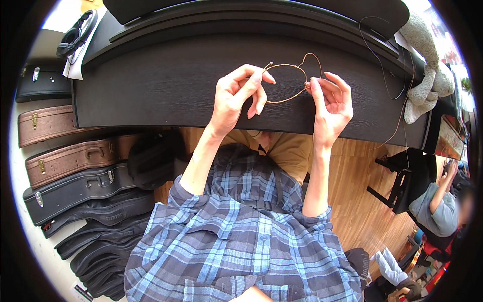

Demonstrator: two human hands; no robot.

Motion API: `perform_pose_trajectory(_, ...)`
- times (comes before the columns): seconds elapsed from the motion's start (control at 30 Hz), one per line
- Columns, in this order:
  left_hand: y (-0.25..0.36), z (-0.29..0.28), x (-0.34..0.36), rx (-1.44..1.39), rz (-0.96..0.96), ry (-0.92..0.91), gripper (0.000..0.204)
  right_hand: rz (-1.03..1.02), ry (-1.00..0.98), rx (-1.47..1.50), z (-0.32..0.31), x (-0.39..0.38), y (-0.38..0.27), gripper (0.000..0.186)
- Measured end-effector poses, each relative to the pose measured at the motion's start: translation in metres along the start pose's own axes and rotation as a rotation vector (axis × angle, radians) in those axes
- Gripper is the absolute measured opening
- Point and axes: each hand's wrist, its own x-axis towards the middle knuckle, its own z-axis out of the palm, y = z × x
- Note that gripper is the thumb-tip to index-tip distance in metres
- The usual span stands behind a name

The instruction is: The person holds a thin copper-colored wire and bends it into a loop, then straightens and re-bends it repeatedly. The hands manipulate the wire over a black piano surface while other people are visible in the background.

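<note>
A coiled bronze-coloured string point(283, 100), thin, with a small fitting at one end and a looser loop rising at the top, is held up over the black wooden top point(166, 85). My left hand point(236, 95) pinches the coil at its left side between thumb and fingers, the other fingers loosely curled. My right hand point(328, 110) pinches the coil's right side with thumb and index finger. Some thin loose strands point(382, 60) run down the right part of the black surface.
Instrument cases point(70, 166) are stacked at the left, below headphones point(73, 38) on a paper. A grey plush toy point(420, 100) sits at the right end of the black top. At the lower right are a black stool point(402, 181) on wooden flooring and other people point(432, 206).
</note>
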Motion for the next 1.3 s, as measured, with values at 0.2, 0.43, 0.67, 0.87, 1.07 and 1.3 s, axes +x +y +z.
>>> perform_pose_trajectory(0.2, -0.009, -0.007, 0.000, -0.079, 0.176, -0.084, 0.027, 0.018, 0.008, 0.006, 0.003, -0.001, 0.002, 0.026)
perform_pose_trajectory(0.43, -0.016, -0.010, -0.005, -0.145, 0.274, -0.141, 0.027, 0.060, 0.006, -0.072, 0.006, 0.000, -0.004, 0.031)
perform_pose_trajectory(0.67, -0.014, -0.015, -0.005, -0.150, 0.272, -0.264, 0.027, 0.066, -0.039, -0.221, 0.011, -0.002, -0.008, 0.048)
perform_pose_trajectory(0.87, -0.011, -0.010, -0.007, -0.073, 0.147, -0.133, 0.023, 0.136, -0.155, -0.259, 0.008, -0.001, -0.008, 0.034)
perform_pose_trajectory(1.07, -0.008, -0.003, -0.004, 0.059, 0.037, -0.058, 0.023, 0.087, -0.232, -0.304, 0.005, 0.000, -0.009, 0.028)
perform_pose_trajectory(1.3, -0.004, 0.002, 0.000, -0.056, 0.078, 0.016, 0.021, -0.074, -0.023, 0.018, 0.000, -0.002, 0.002, 0.044)
